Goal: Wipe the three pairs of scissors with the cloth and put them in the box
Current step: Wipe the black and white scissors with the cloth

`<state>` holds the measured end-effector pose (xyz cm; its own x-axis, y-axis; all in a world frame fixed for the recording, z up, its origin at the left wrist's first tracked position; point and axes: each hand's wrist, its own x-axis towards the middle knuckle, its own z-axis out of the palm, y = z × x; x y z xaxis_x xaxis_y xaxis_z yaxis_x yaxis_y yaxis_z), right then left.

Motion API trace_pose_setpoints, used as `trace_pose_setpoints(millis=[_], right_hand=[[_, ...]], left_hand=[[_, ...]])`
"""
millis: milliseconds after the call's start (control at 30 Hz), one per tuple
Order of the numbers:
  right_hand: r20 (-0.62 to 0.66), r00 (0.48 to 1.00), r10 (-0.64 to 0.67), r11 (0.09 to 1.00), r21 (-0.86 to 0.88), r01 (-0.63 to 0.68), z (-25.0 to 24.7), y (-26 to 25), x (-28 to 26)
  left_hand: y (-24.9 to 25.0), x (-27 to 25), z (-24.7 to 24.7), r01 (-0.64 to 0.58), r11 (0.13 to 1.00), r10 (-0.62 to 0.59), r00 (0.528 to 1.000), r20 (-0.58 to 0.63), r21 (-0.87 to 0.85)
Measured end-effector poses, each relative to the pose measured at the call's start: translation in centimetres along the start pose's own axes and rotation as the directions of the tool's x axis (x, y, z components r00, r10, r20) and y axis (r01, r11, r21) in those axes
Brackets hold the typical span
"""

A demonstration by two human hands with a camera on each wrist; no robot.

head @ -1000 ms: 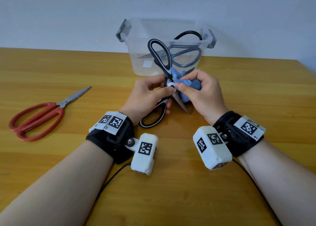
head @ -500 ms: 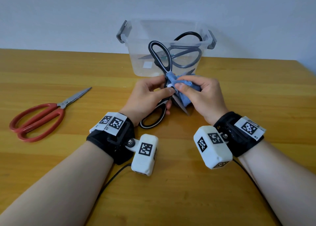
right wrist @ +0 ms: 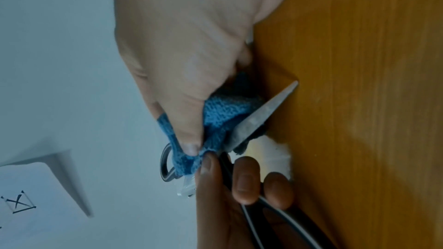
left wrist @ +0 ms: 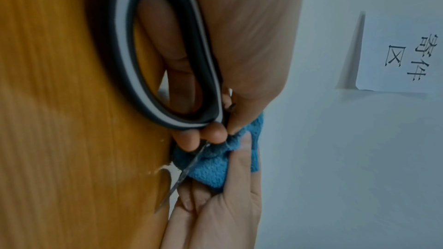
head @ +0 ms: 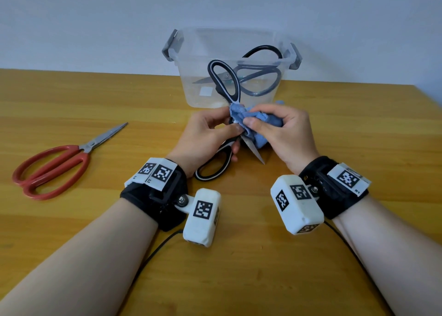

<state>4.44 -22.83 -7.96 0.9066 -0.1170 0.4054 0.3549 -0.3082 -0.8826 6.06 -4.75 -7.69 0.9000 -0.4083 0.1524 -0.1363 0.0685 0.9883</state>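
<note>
My left hand [head: 205,133] grips the black-and-white scissors [head: 224,81] near the pivot, blades spread, one handle loop up in front of the box and the other loop [left wrist: 165,60] under my palm. My right hand [head: 282,133] pinches the bunched blue cloth [head: 241,117] against the pivot; one bare blade [right wrist: 266,113] points down toward the table. Grey-handled scissors [head: 260,78] lie inside the clear plastic box [head: 189,88]. Red-handled scissors [head: 55,165] lie closed on the table at the left.
The wooden table [head: 239,279] runs to a pale wall behind the box. The box has grey latches [head: 172,45] at both ends. A cable [head: 153,256] trails from my left wrist camera across the tabletop.
My right hand has slid the cloth up the scissors from the blade to the pivot, baring more of the lower blade. The left hand's grip is unchanged.
</note>
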Motion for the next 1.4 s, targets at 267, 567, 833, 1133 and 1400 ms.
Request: trace_pose_setpoints(millis=[267, 567, 833, 1133, 1400], right_hand=[[-0.386, 0.913, 0.132, 0.99, 0.095, -0.103, -1.2, 0.7, 1.0], [-0.36, 0.908, 0.212, 0.974, 0.157, -0.165, -1.3, 0.6, 1.1], [-0.114, 0.967, 0.226, 0.957, 0.214, -0.198, -0.8, 0.3, 1.0], [0.119, 0.993, -0.015, 0.971, 0.239, -0.014, -0.9, 0.1, 0.4], [0.249, 0.967, -0.063, 0.998, 0.013, 0.061, -0.9, 0.1, 0.0]], left_hand=[[0.3, -0.2, 0.4, 0.043, 0.998, -0.044, 0.999, -0.029, -0.05], [0.6, -0.5, 0.4, 0.01, 0.995, -0.021, 0.993, -0.119, -0.095], [0.6, -0.3, 0.4, 0.005, 0.994, -0.019, 0.991, -0.129, -0.108], [0.4, -0.2, 0.3, 0.024, 0.994, -0.04, 0.989, -0.146, -0.11], [0.3, -0.2, 0.1, 0.016, 0.998, -0.018, 0.999, -0.029, -0.053]])
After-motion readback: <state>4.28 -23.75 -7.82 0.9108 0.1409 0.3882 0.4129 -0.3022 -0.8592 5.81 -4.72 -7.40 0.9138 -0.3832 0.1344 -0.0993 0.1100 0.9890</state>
